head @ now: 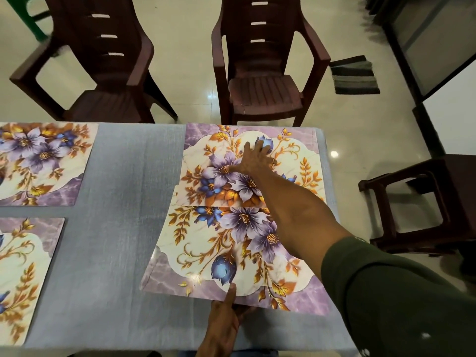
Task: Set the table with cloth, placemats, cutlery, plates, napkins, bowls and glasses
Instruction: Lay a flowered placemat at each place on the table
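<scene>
Head view, near to far. Left hand (224, 320) at 6 o'clock grips the near edge of the near floral placemat (231, 253): thumb on top of the mat, fingers curled underneath. That edge is raised a little off the grey tablecloth (128, 202); the mat bows slightly. Dark green sleeve (399, 305) comes in from 4 o'clock, bare forearm running over the near mat toward 12. Right hand (253, 158) lies flat on the far floral placemat (291, 161), fingers straight and spread, palm down, holding nothing. Far mat sits at the table's far right corner; its near edge overlaps or butts the near mat's far edge, can't tell which. At 9 o'clock, third placemat (18, 279) lies flat at the left frame edge, partly cut off. At 10 o'clock, fourth placemat (43, 161) flat near the far table edge, also cut off. Bare cloth strip between the left and right pairs. Beyond the table: two dark brown plastic chairs, one at 11 (103, 73), one at 12 (265, 73). Brown stool (417, 202) at 3 o'clock, just off the table's right end. Striped floor mat (354, 76) at 1 o'clock on the tiled floor.
</scene>
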